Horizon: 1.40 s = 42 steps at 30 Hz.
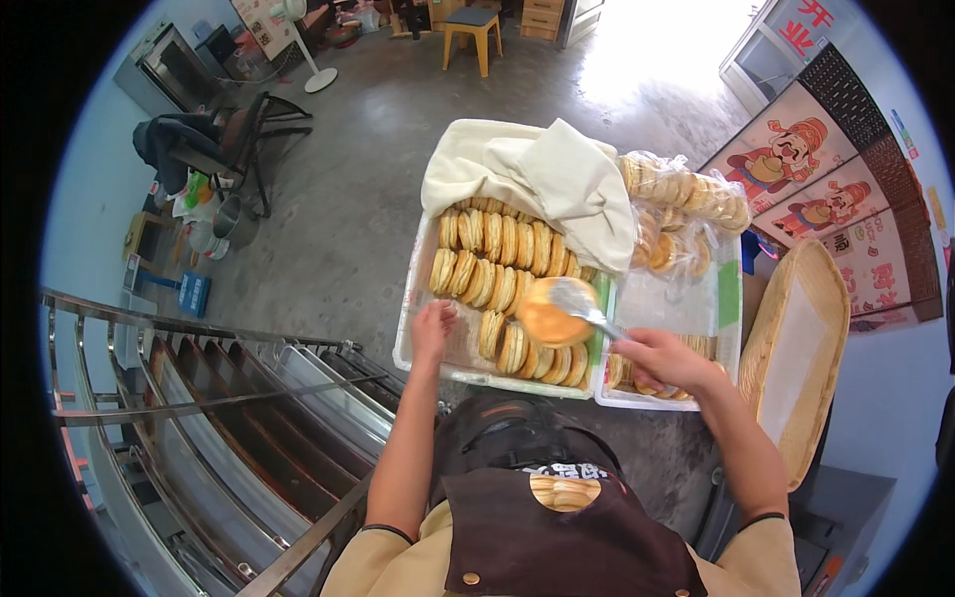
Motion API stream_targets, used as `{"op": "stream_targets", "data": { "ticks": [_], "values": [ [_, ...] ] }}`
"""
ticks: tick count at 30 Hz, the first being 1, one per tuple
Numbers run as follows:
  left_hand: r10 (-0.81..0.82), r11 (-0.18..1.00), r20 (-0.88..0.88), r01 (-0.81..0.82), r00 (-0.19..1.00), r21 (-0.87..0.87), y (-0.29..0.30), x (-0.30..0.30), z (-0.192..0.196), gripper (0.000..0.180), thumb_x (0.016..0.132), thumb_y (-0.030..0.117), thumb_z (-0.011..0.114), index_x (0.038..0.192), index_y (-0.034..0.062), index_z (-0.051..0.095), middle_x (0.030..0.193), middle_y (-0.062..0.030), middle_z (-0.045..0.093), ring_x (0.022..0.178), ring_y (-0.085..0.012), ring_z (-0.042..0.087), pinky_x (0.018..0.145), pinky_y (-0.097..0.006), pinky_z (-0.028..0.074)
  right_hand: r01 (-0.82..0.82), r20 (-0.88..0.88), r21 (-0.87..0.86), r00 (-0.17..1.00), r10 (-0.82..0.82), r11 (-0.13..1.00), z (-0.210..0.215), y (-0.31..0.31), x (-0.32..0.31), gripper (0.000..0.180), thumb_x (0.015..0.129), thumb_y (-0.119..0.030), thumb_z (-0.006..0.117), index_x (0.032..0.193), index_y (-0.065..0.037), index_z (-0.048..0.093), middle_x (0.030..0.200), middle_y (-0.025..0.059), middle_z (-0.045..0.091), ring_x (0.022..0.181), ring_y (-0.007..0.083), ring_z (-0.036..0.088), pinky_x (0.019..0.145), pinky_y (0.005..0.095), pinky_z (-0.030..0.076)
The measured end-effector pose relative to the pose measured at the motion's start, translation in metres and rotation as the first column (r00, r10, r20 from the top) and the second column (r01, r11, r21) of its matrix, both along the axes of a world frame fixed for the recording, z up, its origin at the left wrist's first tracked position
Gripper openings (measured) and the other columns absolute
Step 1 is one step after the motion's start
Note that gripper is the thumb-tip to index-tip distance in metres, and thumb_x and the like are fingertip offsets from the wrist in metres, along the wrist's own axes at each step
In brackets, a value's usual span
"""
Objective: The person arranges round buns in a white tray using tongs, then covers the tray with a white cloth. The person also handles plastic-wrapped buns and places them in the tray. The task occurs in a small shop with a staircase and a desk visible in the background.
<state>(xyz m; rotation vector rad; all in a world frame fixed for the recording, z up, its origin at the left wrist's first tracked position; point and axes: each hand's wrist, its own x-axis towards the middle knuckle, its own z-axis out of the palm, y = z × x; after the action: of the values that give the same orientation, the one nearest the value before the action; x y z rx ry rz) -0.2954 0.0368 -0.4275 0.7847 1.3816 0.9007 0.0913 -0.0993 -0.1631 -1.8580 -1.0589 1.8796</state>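
Right hand point(662, 360), fingers clenched on metal tongs point(587, 308), lifts a round flatbread point(550, 316) up and to its left, over the white tray point(423, 298); the left hand point(433, 328), fingers loosely curled, rests on the tray's bare floor, left of the flatbread.
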Motion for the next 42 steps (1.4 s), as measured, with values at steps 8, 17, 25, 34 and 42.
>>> {"op": "stream_targets", "data": {
  "ticks": [8,17,25,34,42],
  "values": [
    [0.056,0.989,0.192,-0.028,0.980,-0.147,0.006,-0.012,0.053,0.061,0.112,0.052,0.052,0.141,0.0008,0.067,0.124,-0.0117,0.074,0.110,-0.0210,0.072,0.095,-0.037,0.058,-0.371,0.140,-0.068,0.915,0.377,0.926,-0.084,0.103,-0.143,0.061,0.108,-0.056,0.063,0.100,0.004,0.071,0.060,0.0033,0.060,0.050,0.0169,0.057,0.053,0.0365,0.047],
    [-0.227,0.894,0.258,0.306,0.939,-0.328,0.010,0.032,-0.043,0.053,0.109,0.043,0.053,0.136,0.0001,0.068,0.127,-0.0155,0.075,0.113,-0.0259,0.075,0.096,-0.042,0.060,-0.567,0.379,-0.248,0.689,0.617,0.785,-0.042,0.103,-0.122,0.078,0.105,-0.069,0.055,0.077,0.001,0.074,0.064,0.0092,0.069,0.062,0.0224,0.068,0.074,0.0408,0.056],
    [-0.300,0.950,-0.150,0.281,0.942,-0.136,0.008,0.010,-0.064,0.058,0.104,0.043,0.064,0.133,-0.0073,0.072,0.125,-0.0223,0.077,0.115,-0.0302,0.073,0.101,-0.041,0.055,-0.249,0.181,-0.185,0.942,0.282,0.951,0.005,0.028,0.000,0.062,0.107,-0.058,0.063,0.115,0.004,0.071,0.067,0.0051,0.064,0.056,0.0150,0.063,0.054,0.0329,0.051],
    [-0.289,0.956,-0.305,0.292,0.907,-0.035,-0.004,0.004,-0.015,0.045,0.103,0.029,0.068,0.133,-0.0046,0.071,0.123,-0.0188,0.078,0.115,-0.0272,0.073,0.102,-0.039,0.055,0.020,0.385,-0.341,0.915,0.121,0.940,-0.020,-0.092,0.087,0.056,0.109,-0.054,0.063,0.109,0.002,0.072,0.068,0.0036,0.064,0.054,0.0142,0.064,0.051,0.0304,0.053],
    [-0.228,0.948,-0.374,0.292,0.899,0.124,-0.036,0.011,0.037,0.038,0.102,0.019,0.069,0.132,-0.0045,0.068,0.127,-0.0183,0.075,0.115,-0.0287,0.072,0.103,-0.039,0.055,-0.086,0.334,-0.398,0.914,0.232,0.913,-0.086,-0.091,0.081,0.063,0.108,-0.060,0.061,0.108,0.002,0.072,0.071,0.0073,0.069,0.058,0.0174,0.069,0.055,0.0331,0.055]
  ]
}}
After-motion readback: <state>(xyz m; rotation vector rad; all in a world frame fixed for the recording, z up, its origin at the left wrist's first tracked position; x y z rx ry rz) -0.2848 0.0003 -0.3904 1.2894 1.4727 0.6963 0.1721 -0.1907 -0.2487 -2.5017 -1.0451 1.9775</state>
